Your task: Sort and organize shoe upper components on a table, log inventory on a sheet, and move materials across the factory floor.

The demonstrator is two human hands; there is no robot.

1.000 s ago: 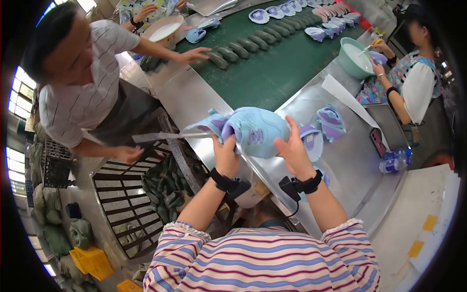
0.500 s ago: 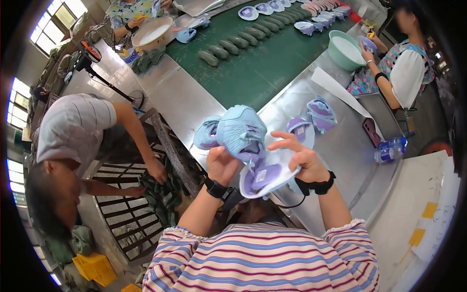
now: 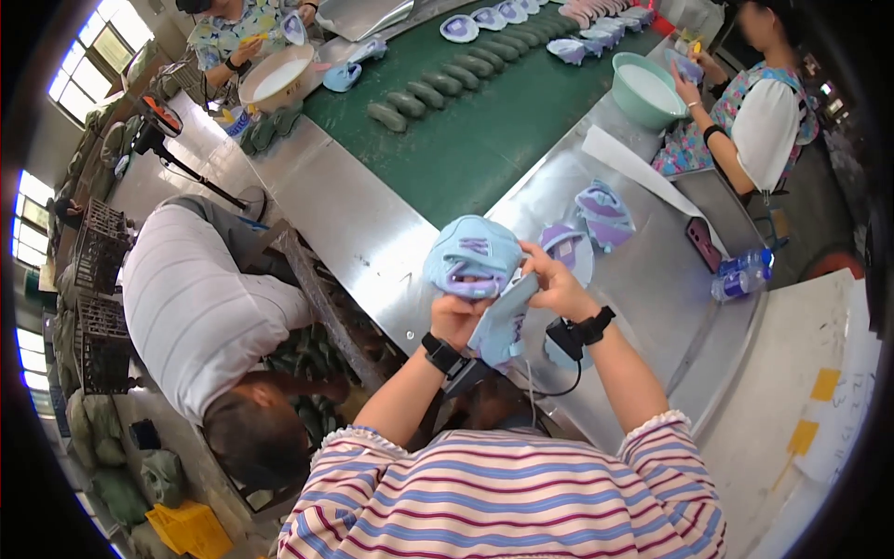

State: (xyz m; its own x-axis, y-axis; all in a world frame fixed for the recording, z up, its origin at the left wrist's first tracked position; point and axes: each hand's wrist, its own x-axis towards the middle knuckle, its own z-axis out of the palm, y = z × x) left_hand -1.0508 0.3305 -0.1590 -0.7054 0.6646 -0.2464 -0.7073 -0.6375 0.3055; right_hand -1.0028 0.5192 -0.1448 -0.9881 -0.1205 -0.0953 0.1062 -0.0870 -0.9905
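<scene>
Both hands are raised together just above the near edge of a steel worktop (image 3: 372, 233). The left hand (image 3: 456, 317) grips a pale blue shoe upper (image 3: 473, 261) from below; the upper sits over the fingers, its long axis running left to right. The right hand (image 3: 559, 284) pinches a pale blue sole (image 3: 503, 321), which hangs tilted beneath and just right of the upper, touching it. Each hand is clamped on its own piece, and the two pieces meet between them, so neither hand is nearer. Just beyond the right hand, two more purple-and-blue uppers (image 3: 603, 210) lie on the steel, side by side. Farther off, a green mat (image 3: 484, 140) carries a row of about five dark green shoe forms (image 3: 419, 93), then a row of more uppers toward the far edge; their count is unclear. A teal bowl (image 3: 643, 88) stands at the far right, a cream bowl (image 3: 275, 79) at the far left.
</scene>
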